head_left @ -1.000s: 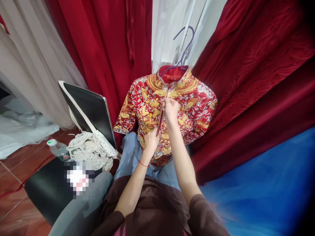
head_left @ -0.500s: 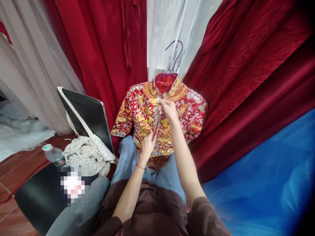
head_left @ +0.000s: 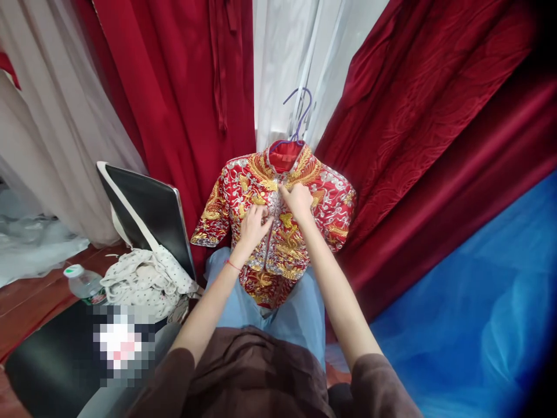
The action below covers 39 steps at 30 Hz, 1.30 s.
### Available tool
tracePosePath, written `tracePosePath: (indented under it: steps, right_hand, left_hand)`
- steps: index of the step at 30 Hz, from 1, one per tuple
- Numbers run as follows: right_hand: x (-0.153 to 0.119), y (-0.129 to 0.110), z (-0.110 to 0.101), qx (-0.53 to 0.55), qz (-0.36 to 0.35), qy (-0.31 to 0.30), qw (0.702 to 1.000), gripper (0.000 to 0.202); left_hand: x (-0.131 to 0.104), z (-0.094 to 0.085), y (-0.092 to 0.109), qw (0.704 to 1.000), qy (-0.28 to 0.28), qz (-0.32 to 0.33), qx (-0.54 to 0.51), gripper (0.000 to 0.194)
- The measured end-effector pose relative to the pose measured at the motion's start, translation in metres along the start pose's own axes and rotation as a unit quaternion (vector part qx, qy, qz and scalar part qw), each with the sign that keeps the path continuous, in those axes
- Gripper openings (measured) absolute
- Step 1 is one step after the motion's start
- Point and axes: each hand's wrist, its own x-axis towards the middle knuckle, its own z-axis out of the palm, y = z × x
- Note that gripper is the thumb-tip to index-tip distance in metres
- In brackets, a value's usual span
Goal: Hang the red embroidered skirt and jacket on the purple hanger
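Observation:
A short-sleeved red jacket (head_left: 278, 232), embroidered in gold and silver, rests upright against my knees. Its stand collar encircles a purple hanger (head_left: 304, 116), whose hook sticks up above the neck. My right hand (head_left: 299, 200) is closed at the front opening just below the collar, thumb on the edge; the fingertips are partly hidden. Lower and to the left, my left hand (head_left: 255, 225) lies over the jacket's front with its fingers apart. Below the hands the two front edges run close together down the middle.
On the left, a black chair (head_left: 143, 203) carries a dotted white cloth bag (head_left: 145, 281) and a clear plastic bottle (head_left: 85, 284). A blurred-out patch covers something on its seat. Red curtains (head_left: 187, 75) hang behind, and blue fabric (head_left: 470, 296) spreads at the right.
My left hand has moved up from the lower front edge and its fingers have spread. My right hand stays near the collar. The whole view has shifted slightly.

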Motion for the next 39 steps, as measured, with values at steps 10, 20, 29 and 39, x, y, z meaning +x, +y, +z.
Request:
tracePosePath:
  steps: [10, 20, 29, 39]
  right_hand:
    - [-0.014, -0.008, 0.0, 0.038, 0.018, 0.004, 0.999, 0.046]
    - [-0.028, -0.009, -0.022, 0.174, -0.02, -0.002, 0.984, 0.049]
    - [-0.028, -0.005, -0.023, 0.161, -0.063, 0.019, 0.985, 0.038]
    - [-0.015, 0.069, -0.061, -0.085, -0.134, 0.22, 0.963, 0.072]
  left_hand:
    - [0.125, -0.074, 0.027, 0.934, -0.06, 0.258, 0.241, 0.024]
    - [0.119, -0.106, 0.018, 0.936, -0.056, 0.299, 0.178, 0.027]
    - [0.112, -0.104, 0.023, 0.959, -0.047, 0.258, 0.104, 0.033]
    - [0.139, -0.096, -0.042, 0.993, -0.031, 0.106, 0.05, 0.089]
